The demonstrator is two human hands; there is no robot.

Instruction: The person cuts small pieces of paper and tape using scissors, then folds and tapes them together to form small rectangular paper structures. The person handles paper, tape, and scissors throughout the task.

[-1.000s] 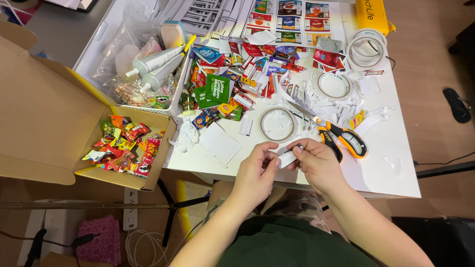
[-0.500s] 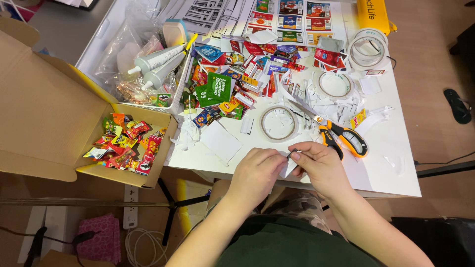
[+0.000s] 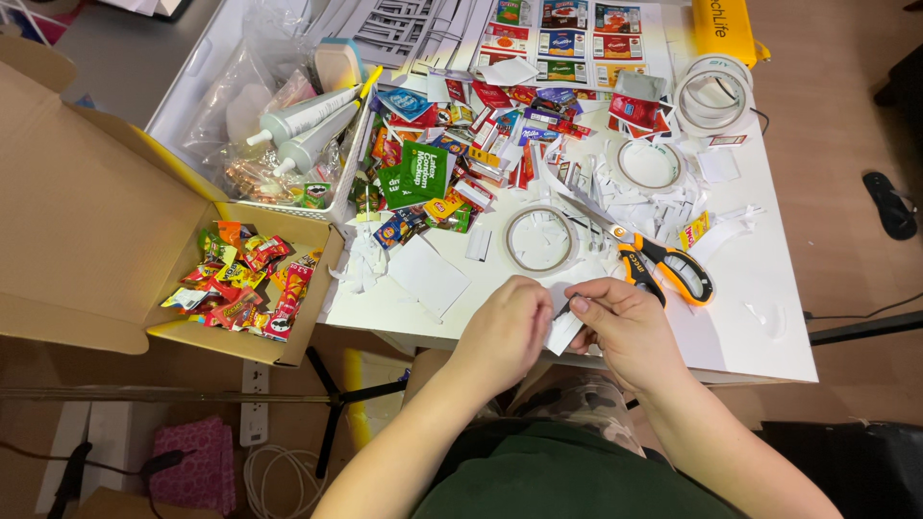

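Both grips (image 3: 567, 322) lower on paper piece (image 3: 561, 332) than before.

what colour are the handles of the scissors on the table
Orange with black, lying beside the right hand; the scissors show best in the head view.

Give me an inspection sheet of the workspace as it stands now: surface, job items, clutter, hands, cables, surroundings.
Surface: white table, mostly covered, bare strip at the right.
Job's things: small white paper piece, pinched between both hands at the table's near edge.
Clutter: orange-handled scissors, tape rolls, paper scraps, pile of tiny coloured packets, printed sheets, white basket with two tubes.
Grippers: left hand and right hand both closed on the paper piece.
Cables: white cord and power strip on the floor.
Surroundings: open cardboard box of small packets at left; wooden floor; black sandal at right.
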